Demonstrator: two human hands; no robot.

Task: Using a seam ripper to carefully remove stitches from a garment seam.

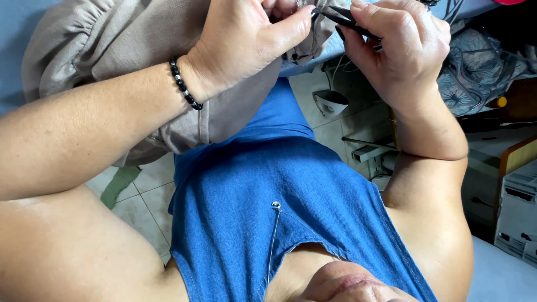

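My left hand (246, 39), with a black bead bracelet (184, 84) at the wrist, pinches a fold of a beige garment (100, 45) that drapes over my lap. My right hand (403, 50) is closed on a small black pointed tool (349, 21), thin like snips or tweezers. Its tip points left and meets the pinched fabric at my left fingertips. The spot where the tool touches the cloth is partly hidden by my fingers. I am wearing a blue denim top (268, 184).
Pale floor tiles (145, 196) show below my lap, with a green scrap (120, 184) lying on them. A white object (330, 100) sits on the floor between my knees. Floral fabric (481, 67) is piled at the right, above wooden furniture and white boxes (517, 207).
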